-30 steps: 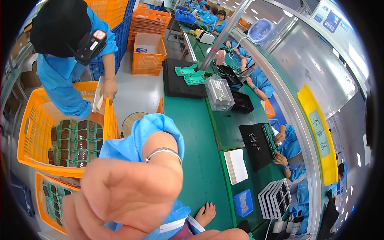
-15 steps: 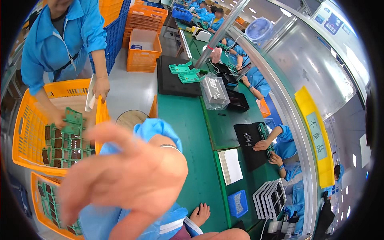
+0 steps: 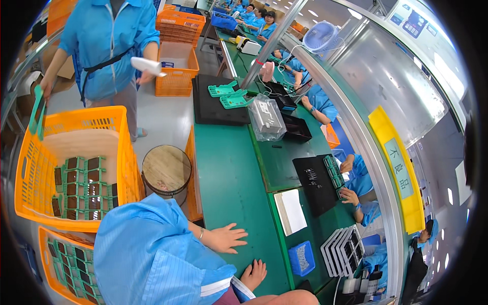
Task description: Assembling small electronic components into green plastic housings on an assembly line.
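Note:
My left hand point(image 3: 223, 239) lies palm down on the green table point(image 3: 229, 173), fingers spread, a thin band at its wrist. It holds nothing. Nearer to me, my right hand point(image 3: 254, 275) rests on the same tabletop with its fingers stretched out, also without anything in it. The blue sleeve point(image 3: 152, 249) of my left arm fills much of the lower left. Beside it stands an orange crate point(image 3: 124, 162) with green plastic frames point(image 3: 84, 185) holding dark brown panels. Below, a second orange crate point(image 3: 43, 236) contains similar frames, partly covered by my sleeve.
A round wooden stool point(image 3: 166, 169) stands left of the table. Behind the crate, a co-worker point(image 3: 112, 51) holds a white object point(image 3: 147, 66) and a green piece point(image 3: 37, 112). Green shells point(image 3: 234, 100) lie on a black pad point(image 3: 218, 116). Right: papers point(image 3: 291, 211), blue bin point(image 3: 302, 257).
My left hand has come down from close before the camera onto the table. The co-worker has drawn back from the crate, lifting a green piece out. My right hand has stayed put.

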Motion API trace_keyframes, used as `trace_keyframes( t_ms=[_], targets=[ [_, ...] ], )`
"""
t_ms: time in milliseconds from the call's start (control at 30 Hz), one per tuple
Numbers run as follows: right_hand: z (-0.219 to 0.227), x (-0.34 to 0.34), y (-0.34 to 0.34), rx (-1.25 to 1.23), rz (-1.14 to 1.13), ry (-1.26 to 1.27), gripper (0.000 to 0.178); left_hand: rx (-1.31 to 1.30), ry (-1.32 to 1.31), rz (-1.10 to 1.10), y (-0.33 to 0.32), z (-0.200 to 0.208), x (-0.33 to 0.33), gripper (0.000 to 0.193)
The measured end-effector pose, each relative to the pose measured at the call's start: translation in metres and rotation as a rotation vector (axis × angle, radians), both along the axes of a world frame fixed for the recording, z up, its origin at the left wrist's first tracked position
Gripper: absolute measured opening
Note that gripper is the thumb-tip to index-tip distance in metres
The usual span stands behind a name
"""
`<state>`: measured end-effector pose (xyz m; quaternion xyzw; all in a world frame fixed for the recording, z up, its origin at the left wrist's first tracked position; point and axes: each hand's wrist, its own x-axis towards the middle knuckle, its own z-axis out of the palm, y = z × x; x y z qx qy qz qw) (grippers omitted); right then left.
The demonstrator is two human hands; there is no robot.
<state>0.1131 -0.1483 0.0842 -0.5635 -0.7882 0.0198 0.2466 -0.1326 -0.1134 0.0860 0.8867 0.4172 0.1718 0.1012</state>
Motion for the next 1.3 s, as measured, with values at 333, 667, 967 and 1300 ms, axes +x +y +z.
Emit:
trace_keyframes(
  t_ms=[333,667,967,1300],
  targets=[
    [0.001,0.000,-0.002,-0.001,0.002,-0.077,0.031,0.021,-0.051,-0.037,-0.002,0.005,0.001,0.052],
    [0.020,-0.045,0.019,-0.043,0.230,-0.088,0.037,0.143,-0.293,-0.205,-0.002,0.003,-0.002,0.052],
    [-0.029,-0.085,0.034,-0.075,0.384,-0.022,0.039,-0.056,-0.295,-0.320,0.001,0.002,0.003,0.040],
    [-0.002,-0.102,0.031,-0.201,0.344,0.255,0.029,0.070,-0.437,-0.266,-0.001,0.007,0.003,0.035]
  ],
)
